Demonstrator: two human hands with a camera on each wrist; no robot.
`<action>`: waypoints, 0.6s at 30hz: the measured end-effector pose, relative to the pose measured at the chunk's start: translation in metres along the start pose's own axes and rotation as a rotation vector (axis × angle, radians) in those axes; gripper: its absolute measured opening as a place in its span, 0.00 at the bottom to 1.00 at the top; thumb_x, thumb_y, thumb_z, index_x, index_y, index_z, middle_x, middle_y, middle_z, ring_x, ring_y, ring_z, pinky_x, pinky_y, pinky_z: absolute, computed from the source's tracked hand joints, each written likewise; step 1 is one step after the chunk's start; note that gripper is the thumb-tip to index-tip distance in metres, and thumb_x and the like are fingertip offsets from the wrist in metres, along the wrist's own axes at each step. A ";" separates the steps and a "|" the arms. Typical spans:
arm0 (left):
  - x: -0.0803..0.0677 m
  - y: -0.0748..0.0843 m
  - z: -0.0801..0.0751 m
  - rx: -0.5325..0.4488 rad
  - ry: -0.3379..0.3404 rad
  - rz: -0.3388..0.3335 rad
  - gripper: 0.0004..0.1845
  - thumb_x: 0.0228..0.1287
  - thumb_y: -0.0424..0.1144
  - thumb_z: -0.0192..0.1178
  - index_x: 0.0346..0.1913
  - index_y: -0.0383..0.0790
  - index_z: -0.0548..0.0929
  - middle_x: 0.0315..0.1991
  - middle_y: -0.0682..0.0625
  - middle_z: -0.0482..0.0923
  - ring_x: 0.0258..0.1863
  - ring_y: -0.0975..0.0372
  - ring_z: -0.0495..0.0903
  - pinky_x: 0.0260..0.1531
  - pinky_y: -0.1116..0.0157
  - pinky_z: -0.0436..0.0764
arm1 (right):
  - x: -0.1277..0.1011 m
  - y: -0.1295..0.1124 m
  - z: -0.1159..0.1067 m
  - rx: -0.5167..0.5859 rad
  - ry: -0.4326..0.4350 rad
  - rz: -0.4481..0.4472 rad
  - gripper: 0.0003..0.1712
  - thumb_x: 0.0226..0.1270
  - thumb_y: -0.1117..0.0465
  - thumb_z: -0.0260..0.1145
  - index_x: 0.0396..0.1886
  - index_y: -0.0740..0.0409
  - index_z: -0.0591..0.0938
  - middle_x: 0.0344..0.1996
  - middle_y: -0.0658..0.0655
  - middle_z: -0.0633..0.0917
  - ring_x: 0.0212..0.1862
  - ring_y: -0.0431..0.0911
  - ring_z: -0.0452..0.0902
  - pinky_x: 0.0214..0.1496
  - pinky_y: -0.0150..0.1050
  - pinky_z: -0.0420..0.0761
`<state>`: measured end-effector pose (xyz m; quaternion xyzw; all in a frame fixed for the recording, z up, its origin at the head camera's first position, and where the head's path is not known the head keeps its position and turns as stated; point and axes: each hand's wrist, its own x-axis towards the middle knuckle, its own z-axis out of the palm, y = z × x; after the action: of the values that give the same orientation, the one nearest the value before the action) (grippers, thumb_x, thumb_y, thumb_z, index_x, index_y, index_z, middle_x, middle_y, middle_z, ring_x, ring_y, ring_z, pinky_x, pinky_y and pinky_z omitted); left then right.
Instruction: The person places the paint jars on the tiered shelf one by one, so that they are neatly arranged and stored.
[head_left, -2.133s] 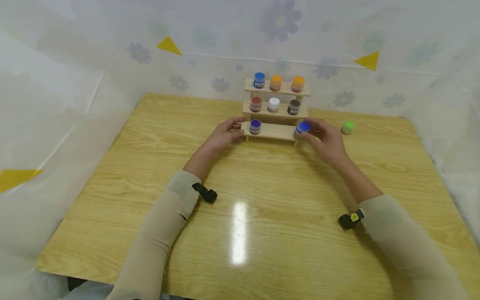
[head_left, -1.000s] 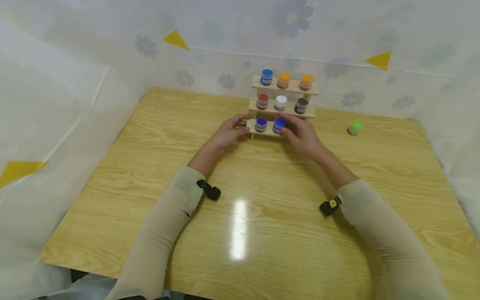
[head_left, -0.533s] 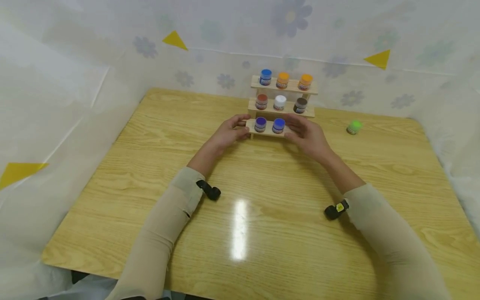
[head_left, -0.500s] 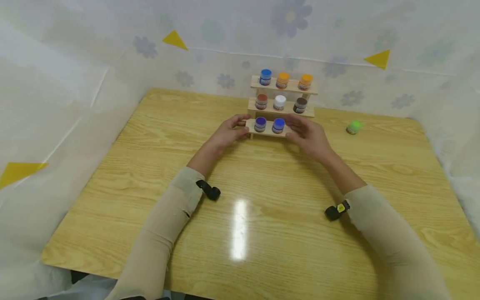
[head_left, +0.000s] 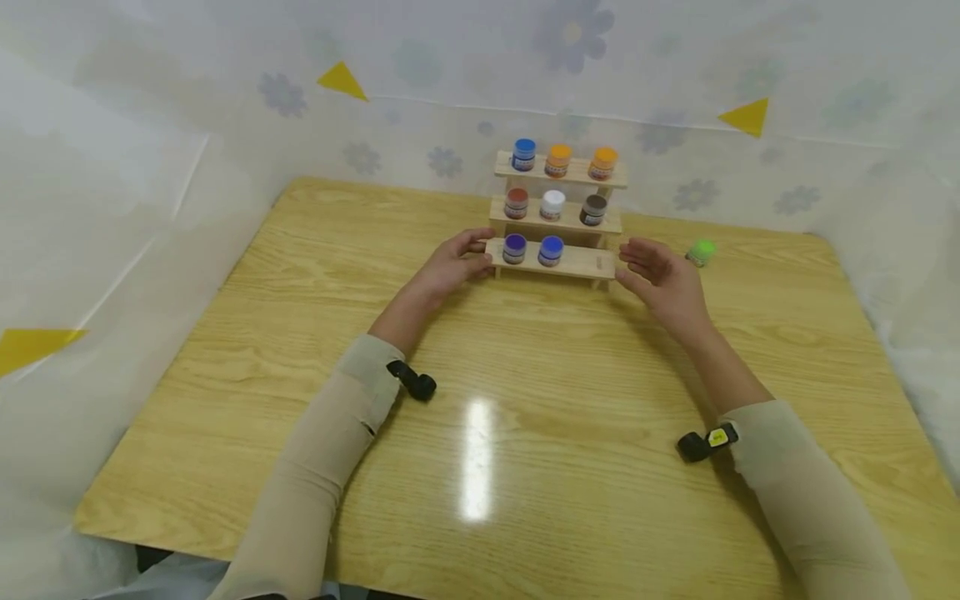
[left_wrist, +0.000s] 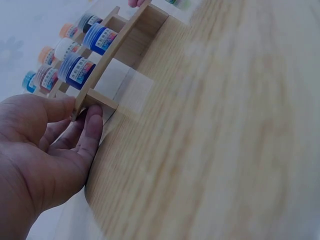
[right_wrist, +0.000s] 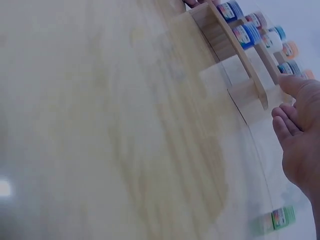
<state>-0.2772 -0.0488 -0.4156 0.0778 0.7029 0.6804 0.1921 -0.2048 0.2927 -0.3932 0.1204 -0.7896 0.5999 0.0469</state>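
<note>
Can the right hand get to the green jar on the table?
Probably yes. The right hand is open and holds nothing, and the green jar stands just beyond it on the table, with bare wood between them and nothing in the way.

Stepped rack (head_left: pixel 570 262) at the far middle of my table (head_left: pixel 525 433), three jars on its top step, three on the middle, two jars (head_left: pixel 532 249) left on the lowest, my left hand (head_left: pixel 450 267) at its left end, right hand (head_left: pixel 663 279) just off its right end, lone jar (head_left: pixel 701 252) on the table behind that hand.

Sleeves: wearing long, close-fitting beige ones, ending at wrists.
Left wrist camera (head_left: pixel 415 383): showing small, black, rounded.
Right wrist camera (head_left: pixel 703 442): showing black, bearing yellow mark.
Hands: going bare.
</note>
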 end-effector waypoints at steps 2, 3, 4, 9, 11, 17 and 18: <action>-0.001 -0.001 -0.001 0.002 0.005 0.000 0.25 0.73 0.31 0.56 0.70 0.44 0.70 0.59 0.42 0.68 0.54 0.50 0.78 0.56 0.63 0.81 | -0.004 0.003 -0.006 -0.018 0.023 0.032 0.30 0.67 0.68 0.67 0.68 0.67 0.71 0.60 0.65 0.78 0.63 0.61 0.72 0.61 0.30 0.77; -0.001 -0.001 -0.001 0.002 0.007 0.000 0.25 0.73 0.31 0.56 0.70 0.44 0.70 0.59 0.41 0.68 0.54 0.49 0.78 0.56 0.63 0.81 | -0.006 0.004 -0.010 -0.031 0.037 0.046 0.30 0.67 0.67 0.68 0.68 0.67 0.71 0.59 0.63 0.78 0.63 0.61 0.73 0.58 0.27 0.78; -0.001 -0.002 -0.002 0.004 0.008 0.000 0.25 0.73 0.31 0.56 0.70 0.44 0.70 0.59 0.41 0.68 0.54 0.49 0.78 0.56 0.63 0.81 | -0.008 0.006 -0.014 -0.036 0.050 0.058 0.30 0.67 0.67 0.68 0.67 0.66 0.72 0.59 0.63 0.79 0.62 0.59 0.73 0.57 0.26 0.78; -0.001 -0.003 -0.002 0.022 0.011 -0.002 0.25 0.73 0.32 0.56 0.70 0.45 0.70 0.60 0.41 0.67 0.53 0.49 0.78 0.55 0.63 0.81 | -0.020 0.015 -0.035 -0.045 0.133 0.121 0.28 0.66 0.67 0.69 0.65 0.65 0.75 0.55 0.57 0.82 0.58 0.52 0.77 0.52 0.23 0.79; -0.001 -0.003 -0.002 0.029 0.016 -0.002 0.25 0.73 0.32 0.57 0.70 0.45 0.71 0.60 0.41 0.67 0.53 0.50 0.79 0.54 0.63 0.81 | -0.024 0.019 -0.044 -0.053 0.164 0.149 0.28 0.65 0.66 0.70 0.64 0.65 0.75 0.53 0.54 0.82 0.56 0.48 0.78 0.51 0.23 0.79; 0.000 -0.002 0.000 0.019 0.009 0.005 0.24 0.73 0.32 0.57 0.70 0.45 0.71 0.61 0.42 0.67 0.53 0.51 0.78 0.55 0.64 0.81 | -0.027 0.036 -0.071 -0.104 0.318 0.286 0.29 0.62 0.60 0.74 0.59 0.67 0.77 0.49 0.55 0.83 0.46 0.38 0.80 0.45 0.20 0.80; 0.000 -0.001 0.000 0.017 0.005 0.007 0.24 0.73 0.32 0.57 0.70 0.45 0.71 0.61 0.41 0.67 0.54 0.51 0.78 0.55 0.64 0.81 | -0.026 0.039 -0.075 -0.104 0.348 0.312 0.29 0.61 0.59 0.74 0.59 0.67 0.76 0.49 0.56 0.82 0.46 0.37 0.80 0.44 0.20 0.80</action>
<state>-0.2765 -0.0490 -0.4167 0.0804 0.7089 0.6752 0.1873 -0.1945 0.3775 -0.4148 -0.1107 -0.8085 0.5701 0.0951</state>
